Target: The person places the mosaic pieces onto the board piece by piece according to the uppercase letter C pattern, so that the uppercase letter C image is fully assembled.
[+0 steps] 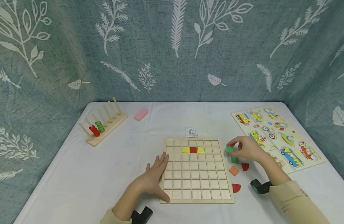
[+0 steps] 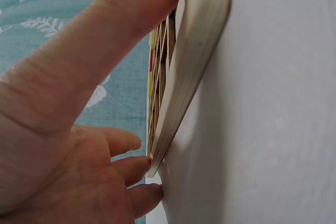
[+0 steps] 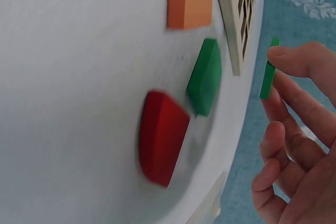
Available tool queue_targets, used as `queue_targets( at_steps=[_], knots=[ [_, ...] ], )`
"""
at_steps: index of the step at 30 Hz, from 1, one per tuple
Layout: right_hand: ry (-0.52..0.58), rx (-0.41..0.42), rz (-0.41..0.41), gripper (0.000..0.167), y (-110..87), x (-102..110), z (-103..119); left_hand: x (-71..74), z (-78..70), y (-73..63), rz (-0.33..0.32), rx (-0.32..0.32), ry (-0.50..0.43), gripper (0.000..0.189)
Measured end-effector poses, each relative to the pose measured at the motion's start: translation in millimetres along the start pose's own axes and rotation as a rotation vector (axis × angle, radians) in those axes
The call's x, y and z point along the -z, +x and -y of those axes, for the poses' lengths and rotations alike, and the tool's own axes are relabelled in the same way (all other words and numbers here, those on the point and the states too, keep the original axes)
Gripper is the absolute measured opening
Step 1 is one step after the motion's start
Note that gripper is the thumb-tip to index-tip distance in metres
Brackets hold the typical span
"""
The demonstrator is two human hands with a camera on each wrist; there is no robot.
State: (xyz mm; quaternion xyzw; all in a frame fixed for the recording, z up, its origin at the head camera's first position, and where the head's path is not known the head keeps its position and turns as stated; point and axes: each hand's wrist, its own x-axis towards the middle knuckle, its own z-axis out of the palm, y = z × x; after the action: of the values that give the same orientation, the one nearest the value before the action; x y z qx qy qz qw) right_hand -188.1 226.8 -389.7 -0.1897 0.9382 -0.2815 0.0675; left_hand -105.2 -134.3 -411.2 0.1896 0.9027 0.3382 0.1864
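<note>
Two hands are working at a gridded board (image 1: 197, 201), which is lying between the surface's (image 1: 127, 174) left and right edges. The right hand (image 1: 248, 148) is pinching a green piece (image 1: 229, 149) between thumb and fingers, just beyond the board's right side. The left hand (image 1: 153, 179) is spreading open, fingers straight, touching the board's left side, its thumb resting at the near left corner; the board is thus separating it from the green piece. A second green piece (image 1: 234, 160) is lying just beside the right hand's fingers, with an orange piece (image 1: 233, 170) and two red pieces (image 1: 245, 167) lying nearby. In the board's second row from the far side, a red square (image 1: 193, 150) is sitting between two yellow pieces (image 1: 186, 150). A small card (image 1: 191, 132) is lying just past the board. A peg rack (image 1: 107, 129) carrying red and green beads (image 1: 99, 126) is standing toward the surface's far left corner, a pink block (image 1: 141, 114) is lying near the far edge, and a picture puzzle (image 1: 276, 146) is lying toward the right edge.
</note>
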Motion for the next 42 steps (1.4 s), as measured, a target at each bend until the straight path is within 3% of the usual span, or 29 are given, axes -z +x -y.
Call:
queue_targets(
  at_steps=[30,42],
  knots=[
    [0.09,0.103,0.079,0.026,21.0,-28.7,40.2,-0.1,-1.8,0.5,-0.008,0.015,-0.004,0.138],
    [0.082,0.092,0.136,0.025,29.2,-42.2,56.1,-0.6,-1.8,-0.2,-0.01,0.023,-0.011,0.138]
  ],
)
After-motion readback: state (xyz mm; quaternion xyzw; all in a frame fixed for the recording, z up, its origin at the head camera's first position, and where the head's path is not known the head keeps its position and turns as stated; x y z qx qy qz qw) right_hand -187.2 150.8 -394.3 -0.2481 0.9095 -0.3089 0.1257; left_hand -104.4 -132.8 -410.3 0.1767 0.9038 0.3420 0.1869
